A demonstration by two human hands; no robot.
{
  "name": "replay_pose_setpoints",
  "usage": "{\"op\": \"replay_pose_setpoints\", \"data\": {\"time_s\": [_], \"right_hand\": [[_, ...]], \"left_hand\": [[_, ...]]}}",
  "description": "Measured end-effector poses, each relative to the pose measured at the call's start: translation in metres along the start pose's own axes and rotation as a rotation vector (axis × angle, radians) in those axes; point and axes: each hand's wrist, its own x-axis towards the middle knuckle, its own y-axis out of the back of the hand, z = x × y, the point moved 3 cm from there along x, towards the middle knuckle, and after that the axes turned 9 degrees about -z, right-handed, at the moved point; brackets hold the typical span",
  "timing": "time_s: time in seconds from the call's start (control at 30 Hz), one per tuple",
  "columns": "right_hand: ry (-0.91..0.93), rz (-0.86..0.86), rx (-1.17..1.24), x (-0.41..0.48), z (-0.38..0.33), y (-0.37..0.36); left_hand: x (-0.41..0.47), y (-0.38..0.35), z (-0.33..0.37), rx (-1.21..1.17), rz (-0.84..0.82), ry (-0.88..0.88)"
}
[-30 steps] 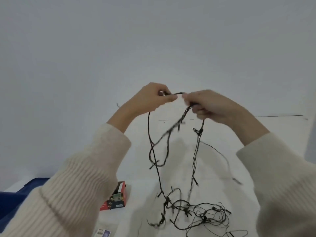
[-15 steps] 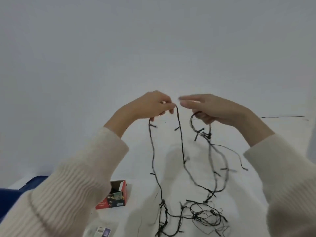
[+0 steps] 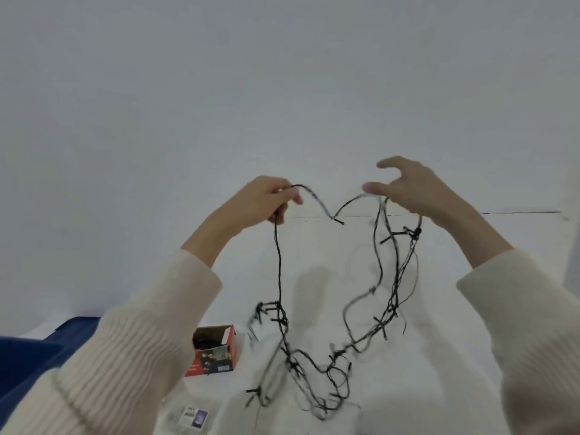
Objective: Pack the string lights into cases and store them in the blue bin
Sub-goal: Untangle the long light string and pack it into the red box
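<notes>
- Black string lights (image 3: 381,271) are held raised above the white desk (image 3: 439,356), probably for untangling.
- Left hand (image 3: 266,199) is pinched on the wire; right hand (image 3: 411,189) is half open, loops draped over it.

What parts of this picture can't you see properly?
- Blue bin: head view, cut by the left edge and covered by the sleeve.
- Red box: its print is too small to read.
- String lights: blurred; the bulbs can't be counted.
- Right hand: blurred; its grip is unclear.
</notes>
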Motion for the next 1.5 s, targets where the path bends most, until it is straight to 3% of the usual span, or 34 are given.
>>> {"op": "replay_pose_setpoints", "data": {"time_s": [0.1,0.17,0.27,0.43,0.5,0.57,0.73,0.77,0.83,0.97,1.03,1.17,1.23,1.3,1.37,1.4,1.43,1.5], "right_hand": [[0.087,-0.311,0.242,-0.004,-0.026,-0.021],[0.138,-0.368,0.370,-0.002,-0.033,-0.025],[0.133,-0.212,0.682,0.004,-0.032,-0.013],[0.103,0.071,1.049,0.009,-0.011,0.011],[0.088,0.185,1.005,0.010,0.000,0.014],[0.058,0.202,0.764,0.012,0.009,0.013],[-0.068,-0.263,-0.120,-0.001,0.006,-0.016],[-0.044,-0.284,-0.134,-0.005,0.001,-0.024],[0.010,-0.309,0.074,-0.008,-0.011,-0.036],[0.099,-0.515,0.276,-0.005,-0.023,-0.053],[0.112,-0.404,0.473,0.001,-0.023,-0.043],[0.106,-0.120,0.796,0.011,-0.017,-0.021],[0.122,-0.061,0.794,0.012,-0.012,-0.025],[0.119,-0.034,0.703,0.010,-0.005,-0.034],[0.077,-0.020,0.449,0.009,0.002,-0.039],[0.057,0.001,0.359,0.009,0.005,-0.038],[0.042,0.049,0.346,0.011,0.010,-0.035],[-0.001,0.186,0.474,0.016,0.022,-0.024]], "left_hand": [[0.009,-0.003,0.042,0.279,0.033,-0.139],[0.010,0.002,0.050,0.293,0.182,-0.209],[0.005,-0.004,0.025,0.196,0.201,-0.200],[-0.020,-0.050,-0.065,0.044,-0.252,0.143],[-0.026,-0.049,-0.080,0.020,-0.264,0.189],[-0.023,-0.035,-0.075,-0.107,-0.111,0.149],[-0.012,-0.016,-0.028,-0.095,0.010,0.036],[-0.012,-0.016,-0.018,-0.055,0.012,0.022],[-0.009,-0.019,0.002,0.095,-0.029,-0.020],[0.000,-0.017,0.018,0.211,0.082,-0.075],[-0.001,-0.020,0.004,0.096,0.020,-0.035],[-0.017,-0.050,-0.039,-0.007,-0.279,0.057],[-0.021,-0.060,-0.049,0.110,-0.373,0.055],[-0.015,-0.050,-0.043,0.126,-0.215,0.001],[-0.012,-0.023,-0.031,-0.290,0.101,-0.031],[-0.012,-0.012,-0.026,-0.467,0.153,-0.038],[-0.012,-0.005,-0.023,-0.505,0.111,-0.031],[-0.016,-0.001,-0.026,-0.189,-0.099,0.060]]}}
